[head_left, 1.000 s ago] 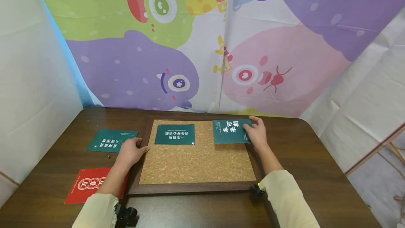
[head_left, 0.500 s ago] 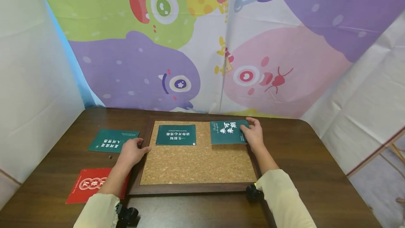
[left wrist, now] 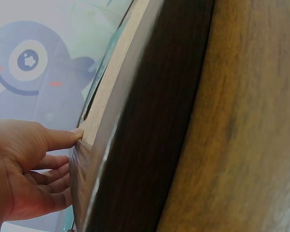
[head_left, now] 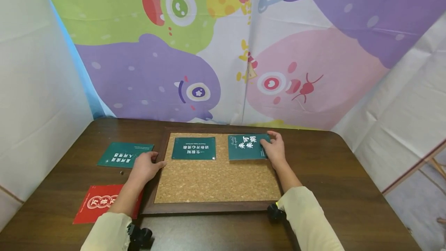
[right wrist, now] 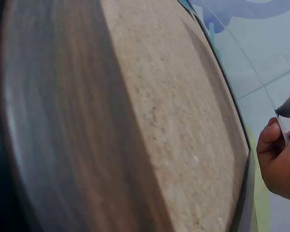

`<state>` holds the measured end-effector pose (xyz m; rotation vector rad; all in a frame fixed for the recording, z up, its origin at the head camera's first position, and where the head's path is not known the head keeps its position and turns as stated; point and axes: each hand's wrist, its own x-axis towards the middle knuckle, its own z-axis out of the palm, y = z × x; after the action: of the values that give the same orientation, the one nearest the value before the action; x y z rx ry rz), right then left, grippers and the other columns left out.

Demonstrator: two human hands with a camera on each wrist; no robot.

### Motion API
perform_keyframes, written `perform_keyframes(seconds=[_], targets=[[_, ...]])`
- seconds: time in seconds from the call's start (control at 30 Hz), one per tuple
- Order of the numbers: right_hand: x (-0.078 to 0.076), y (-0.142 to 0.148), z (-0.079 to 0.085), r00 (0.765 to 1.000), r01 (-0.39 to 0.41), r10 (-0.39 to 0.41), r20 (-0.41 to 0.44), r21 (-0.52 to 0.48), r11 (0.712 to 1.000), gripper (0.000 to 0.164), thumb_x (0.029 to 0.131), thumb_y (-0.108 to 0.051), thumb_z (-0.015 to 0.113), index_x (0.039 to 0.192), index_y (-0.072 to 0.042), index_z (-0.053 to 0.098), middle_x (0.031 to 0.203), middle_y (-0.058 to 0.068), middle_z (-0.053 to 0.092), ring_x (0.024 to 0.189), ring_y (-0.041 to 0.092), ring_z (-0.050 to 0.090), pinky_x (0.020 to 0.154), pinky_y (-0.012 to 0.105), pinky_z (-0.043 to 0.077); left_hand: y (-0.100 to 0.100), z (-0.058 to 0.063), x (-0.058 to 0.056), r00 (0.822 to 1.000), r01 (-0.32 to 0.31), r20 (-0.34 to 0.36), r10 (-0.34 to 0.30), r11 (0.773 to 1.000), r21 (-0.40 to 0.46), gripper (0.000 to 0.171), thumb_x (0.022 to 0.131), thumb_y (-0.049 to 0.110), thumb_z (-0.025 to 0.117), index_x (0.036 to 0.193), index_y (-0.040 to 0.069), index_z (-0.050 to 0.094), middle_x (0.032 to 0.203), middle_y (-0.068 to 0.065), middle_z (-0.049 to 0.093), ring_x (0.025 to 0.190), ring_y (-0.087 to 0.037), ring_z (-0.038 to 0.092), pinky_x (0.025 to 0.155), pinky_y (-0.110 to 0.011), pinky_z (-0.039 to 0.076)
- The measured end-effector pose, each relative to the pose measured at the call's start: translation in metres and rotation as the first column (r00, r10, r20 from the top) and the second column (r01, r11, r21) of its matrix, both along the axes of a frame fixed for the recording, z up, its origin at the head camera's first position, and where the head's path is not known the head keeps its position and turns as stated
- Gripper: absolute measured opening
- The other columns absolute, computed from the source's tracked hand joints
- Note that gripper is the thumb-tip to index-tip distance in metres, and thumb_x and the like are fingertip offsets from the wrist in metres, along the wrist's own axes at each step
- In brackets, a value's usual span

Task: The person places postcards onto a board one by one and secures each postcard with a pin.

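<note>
Green card held over cork board, far right
It is pinched by the right hand, the frame by the left hand. Held by one edge, the card could land crooked.

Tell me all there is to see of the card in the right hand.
The card is a flat, thin green rectangle that looks like stiff paper, with large white characters and finer white script near its left end. The right hand pinches its right end. It lies over the far right part of the cork board, with a shadow under its near edge; whether any edge touches the cork cannot be told.
</note>
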<state>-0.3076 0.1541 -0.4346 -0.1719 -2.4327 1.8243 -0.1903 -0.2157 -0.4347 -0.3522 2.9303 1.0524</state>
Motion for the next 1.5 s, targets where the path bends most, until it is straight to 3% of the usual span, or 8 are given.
perform_keyframes(seconds=[0.8, 1.0, 1.2, 1.5], targets=[[-0.001, -0.021, -0.004, 0.999, -0.01, 0.009, 0.034, 0.023, 1.0, 0.045, 0.083, -0.016, 0.053, 0.125, -0.01, 0.036, 0.086, 0.009, 0.047, 0.052, 0.011, 0.045, 0.043, 0.025, 0.041, 0.001, 0.003, 0.0, 0.999, 0.015, -0.028, -0.016, 1.0, -0.009, 0.051, 0.084, 0.022, 0.057, 0.122, -0.011, 0.044, 0.119, -0.03, 0.048, 0.108, -0.041, 0.047, 0.087, -0.05, 0.041], [-0.001, -0.021, -0.006, 0.995, -0.082, 0.072, 0.065, 0.156, 0.984, 0.054, 0.084, -0.018, 0.057, 0.131, -0.01, 0.031, 0.113, 0.018, 0.048, 0.086, 0.024, 0.051, 0.064, 0.033, 0.045, 0.0, 0.002, 0.0, 1.0, 0.01, -0.021, -0.01, 1.0, -0.006, 0.051, 0.084, 0.021, 0.057, 0.122, -0.011, 0.043, 0.12, -0.03, 0.048, 0.109, -0.041, 0.047, 0.088, -0.05, 0.041], [-0.002, -0.018, -0.007, 0.99, -0.134, 0.12, 0.071, 0.255, 0.958, 0.063, 0.083, -0.02, 0.059, 0.135, -0.006, 0.026, 0.13, 0.019, 0.041, 0.118, 0.032, 0.041, 0.09, 0.045, 0.041, 0.0, 0.0, 0.001, 1.0, 0.002, -0.013, -0.002, 1.0, -0.002, 0.051, 0.084, 0.021, 0.058, 0.122, -0.011, 0.043, 0.12, -0.03, 0.048, 0.108, -0.041, 0.047, 0.088, -0.05, 0.041], [0.001, -0.014, -0.007, 0.992, -0.127, 0.107, 0.072, 0.405, 0.905, 0.063, 0.079, -0.029, 0.065, 0.129, -0.002, 0.037, 0.124, 0.021, 0.049, 0.114, 0.033, 0.046, 0.089, 0.045, 0.043, 0.0, 0.0, 0.001, 1.0, 0.008, -0.016, -0.008, 1.0, 0.006, 0.051, 0.084, 0.02, 0.057, 0.122, -0.011, 0.043, 0.12, -0.03, 0.048, 0.109, -0.041, 0.046, 0.088, -0.05, 0.041]])
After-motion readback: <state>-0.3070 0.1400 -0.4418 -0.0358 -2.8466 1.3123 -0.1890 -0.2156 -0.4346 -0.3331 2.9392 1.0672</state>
